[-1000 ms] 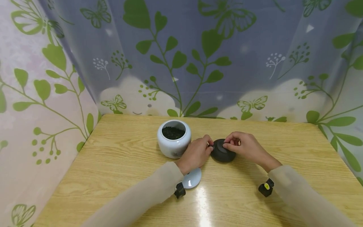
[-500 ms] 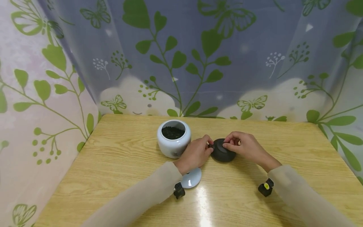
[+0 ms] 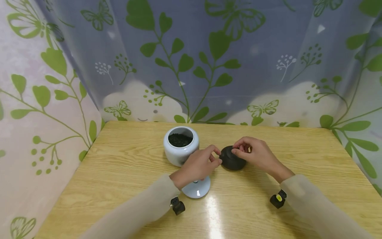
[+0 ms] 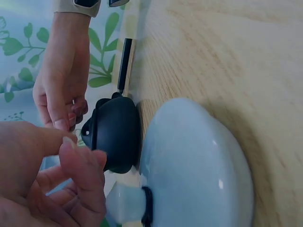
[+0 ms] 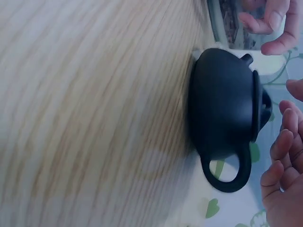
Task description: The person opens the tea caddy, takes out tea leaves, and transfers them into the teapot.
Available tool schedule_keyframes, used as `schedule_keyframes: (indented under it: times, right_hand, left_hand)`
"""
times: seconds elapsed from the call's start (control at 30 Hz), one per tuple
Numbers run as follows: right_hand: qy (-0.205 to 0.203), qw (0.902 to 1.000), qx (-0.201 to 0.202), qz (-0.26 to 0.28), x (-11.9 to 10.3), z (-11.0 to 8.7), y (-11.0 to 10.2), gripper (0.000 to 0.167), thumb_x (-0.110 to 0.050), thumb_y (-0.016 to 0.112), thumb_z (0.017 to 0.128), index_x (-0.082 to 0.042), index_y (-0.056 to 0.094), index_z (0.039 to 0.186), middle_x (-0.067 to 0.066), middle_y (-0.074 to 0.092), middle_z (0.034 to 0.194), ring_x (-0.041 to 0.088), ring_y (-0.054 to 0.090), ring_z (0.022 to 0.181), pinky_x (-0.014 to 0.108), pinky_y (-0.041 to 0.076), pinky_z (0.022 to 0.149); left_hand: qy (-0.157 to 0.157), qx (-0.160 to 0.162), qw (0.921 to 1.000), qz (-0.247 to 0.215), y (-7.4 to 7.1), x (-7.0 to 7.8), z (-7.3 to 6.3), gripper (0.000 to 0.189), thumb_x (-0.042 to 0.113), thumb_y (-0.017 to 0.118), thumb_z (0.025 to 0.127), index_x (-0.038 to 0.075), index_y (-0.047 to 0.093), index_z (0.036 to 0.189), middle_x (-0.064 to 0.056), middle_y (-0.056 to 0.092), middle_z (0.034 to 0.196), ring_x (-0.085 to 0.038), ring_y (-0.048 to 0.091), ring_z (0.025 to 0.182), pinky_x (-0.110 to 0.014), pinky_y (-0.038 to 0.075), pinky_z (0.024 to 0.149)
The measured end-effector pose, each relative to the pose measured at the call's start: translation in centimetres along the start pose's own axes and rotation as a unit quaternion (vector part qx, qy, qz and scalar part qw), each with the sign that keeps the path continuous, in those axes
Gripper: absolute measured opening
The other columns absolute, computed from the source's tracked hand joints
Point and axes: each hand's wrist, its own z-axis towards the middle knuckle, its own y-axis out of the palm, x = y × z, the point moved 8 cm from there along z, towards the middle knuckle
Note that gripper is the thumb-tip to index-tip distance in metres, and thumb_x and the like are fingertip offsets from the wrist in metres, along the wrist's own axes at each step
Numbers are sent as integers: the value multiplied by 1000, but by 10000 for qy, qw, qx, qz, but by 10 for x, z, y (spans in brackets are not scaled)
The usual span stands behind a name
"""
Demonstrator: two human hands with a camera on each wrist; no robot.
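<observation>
A black teapot [image 3: 232, 163] stands on the table, its own lid [image 5: 256, 101] on top and its ring handle [image 5: 226, 185] showing in the right wrist view. My right hand [image 3: 257, 155] hovers over the teapot lid with fingers loosely curled; the right wrist view shows a small gap to the knob. Beside the spout [image 5: 246, 59] is my left hand [image 3: 197, 165], thumb and forefinger apart with nothing between them. Behind its wrist stands a white jar [image 3: 179, 154] holding dark tea leaves [image 3: 180, 140]. The jar's white lid [image 3: 198, 191] lies on the table, partly hidden by the left hand.
The wooden table [image 3: 119, 186] reaches back to a curtain [image 3: 226, 83] printed with leaves and butterflies. Similar patterned cloth hangs at both sides. Dark wrist cameras sit on both beige sleeves [image 3: 134, 205].
My left hand has drawn back slightly left, away from the teapot spout, and its thumb and forefinger have parted. More of the white lid shows. The right hand has hardly moved.
</observation>
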Motion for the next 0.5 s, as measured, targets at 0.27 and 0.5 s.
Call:
schedule_keyframes:
  times: [0.27, 0.5]
  right_hand:
    - [-278, 9991, -100, 313, -25, -3, 14, 10, -24, 79, 103, -18, 79, 111, -5, 67, 89, 12, 59, 73, 27, 50, 66]
    - [-694, 9964, -175, 456, -52, -2, 32, 6, -19, 80, 101, -16, 79, 107, -6, 67, 88, 7, 59, 72, 27, 52, 67]
  left_hand:
    - [217, -264, 9994, 31, -9, -11, -21, 19, 33, 62, 112, 21, 69, 124, -1, 75, 111, -16, 58, 44, -32, 53, 51]
    - [574, -424, 9974, 91, -24, -18, -41, 15, 29, 62, 112, 18, 72, 116, 0, 74, 107, -10, 62, 58, -30, 55, 54]
